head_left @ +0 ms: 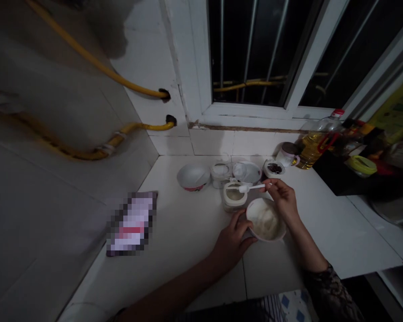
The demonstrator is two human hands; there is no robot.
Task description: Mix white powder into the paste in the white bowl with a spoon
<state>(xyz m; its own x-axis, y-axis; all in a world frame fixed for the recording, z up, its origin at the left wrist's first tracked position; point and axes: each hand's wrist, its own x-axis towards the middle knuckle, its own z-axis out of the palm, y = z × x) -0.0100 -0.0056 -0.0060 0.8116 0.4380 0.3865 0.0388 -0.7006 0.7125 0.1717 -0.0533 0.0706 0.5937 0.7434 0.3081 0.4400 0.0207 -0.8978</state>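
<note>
My left hand [233, 241] grips the rim of a small white bowl [266, 221] holding a pale food on the white counter. My right hand [282, 197] pinches the handle of a small white spoon [251, 188], its scoop over an open seasoning container [234, 195] just behind the bowl. Both hands are closed on what they hold.
Behind stand an empty white bowl [193, 176], two more small lidded jars [220, 173], a dish with dark contents [274, 168], a mug [288, 154] and an oil bottle [314, 145]. A blurred packet [133, 222] lies at left. A dark stove area [349, 176] sits at right; yellow hoses [97, 67] run along the wall.
</note>
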